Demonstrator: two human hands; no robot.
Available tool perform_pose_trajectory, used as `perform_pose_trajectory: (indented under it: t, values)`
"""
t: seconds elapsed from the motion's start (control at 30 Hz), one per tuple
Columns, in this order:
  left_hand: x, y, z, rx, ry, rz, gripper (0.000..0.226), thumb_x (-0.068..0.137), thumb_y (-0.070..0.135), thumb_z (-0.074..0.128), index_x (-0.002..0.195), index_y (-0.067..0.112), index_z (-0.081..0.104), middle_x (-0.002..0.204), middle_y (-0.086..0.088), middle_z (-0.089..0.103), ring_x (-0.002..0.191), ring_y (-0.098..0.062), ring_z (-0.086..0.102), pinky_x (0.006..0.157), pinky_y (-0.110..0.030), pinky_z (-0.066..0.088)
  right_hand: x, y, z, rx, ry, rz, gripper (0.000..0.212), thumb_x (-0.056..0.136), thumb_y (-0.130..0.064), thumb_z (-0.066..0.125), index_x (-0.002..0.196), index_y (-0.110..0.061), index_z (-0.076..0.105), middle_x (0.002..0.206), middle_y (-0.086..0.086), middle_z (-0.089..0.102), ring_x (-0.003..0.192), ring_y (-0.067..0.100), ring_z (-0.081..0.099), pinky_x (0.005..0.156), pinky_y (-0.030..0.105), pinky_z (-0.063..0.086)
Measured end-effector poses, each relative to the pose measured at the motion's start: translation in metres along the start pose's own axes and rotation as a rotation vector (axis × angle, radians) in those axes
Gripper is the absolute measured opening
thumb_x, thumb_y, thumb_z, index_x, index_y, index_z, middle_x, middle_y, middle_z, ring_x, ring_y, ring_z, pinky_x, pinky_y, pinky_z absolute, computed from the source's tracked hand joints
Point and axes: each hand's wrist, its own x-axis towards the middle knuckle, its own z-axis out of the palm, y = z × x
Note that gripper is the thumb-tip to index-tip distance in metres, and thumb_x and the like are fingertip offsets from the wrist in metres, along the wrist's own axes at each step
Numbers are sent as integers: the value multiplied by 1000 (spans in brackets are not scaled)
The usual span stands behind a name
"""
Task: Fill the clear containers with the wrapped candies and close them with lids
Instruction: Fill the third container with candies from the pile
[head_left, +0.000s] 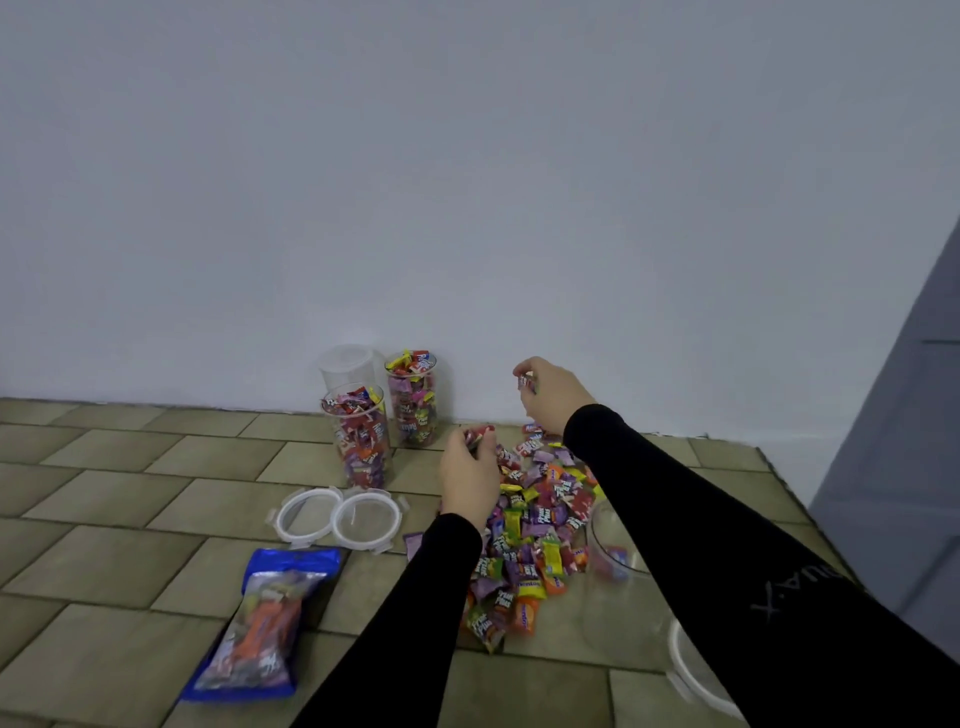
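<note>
Tiled table (130, 499) against a white wall: left hand (467, 475) and right hand (550, 395) are each pinching wrapped candies (524, 540) above the pile, likely for the near-right empty container (618, 587); two filled containers (387, 415) are standing far left.

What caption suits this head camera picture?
Both hands, left hand and right hand, lift wrapped candies beside two filled containers.

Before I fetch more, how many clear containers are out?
4: two filled ones by the wall, an empty one behind them, and one near the right arm. More may be hidden under the arm.
</note>
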Motion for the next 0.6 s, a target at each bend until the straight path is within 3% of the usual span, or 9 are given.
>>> perform_pose_trajectory:
  t: [0.13,0.4,0.5,0.6]
  values:
    - [-14,16,10,-110,23,42,21,99,25,51,115,12,57,107,-1,61,98,-19,58,81,-29,46,-30,0,-24,225,85,-16,27,99,-12,42,123,-17,52,90,-1,54,66,8,54,51,11,43]
    - [-46,36,25,-139,47,135,25,100,25,50,120,11,55,110,0,59,98,-13,54,75,-16,36,-101,23,-42,633,374,17,23,99,-16,47,120,-22,54,94,-9,55,76,3,54,66,22,53]
    - [-59,40,28,-195,31,158,19,100,25,51,116,16,55,110,1,59,99,-12,56,73,-16,39,-117,36,-42,706,523,13,24,99,-19,50,121,-24,55,90,-7,52,67,3,47,66,31,48]
    - [-70,44,34,-280,-3,169,14,99,25,52,112,20,55,108,4,60,96,-5,56,71,-8,43,-127,45,-40,799,654,21,21,97,-22,52,115,-32,57,96,-6,53,74,9,48,70,33,46]
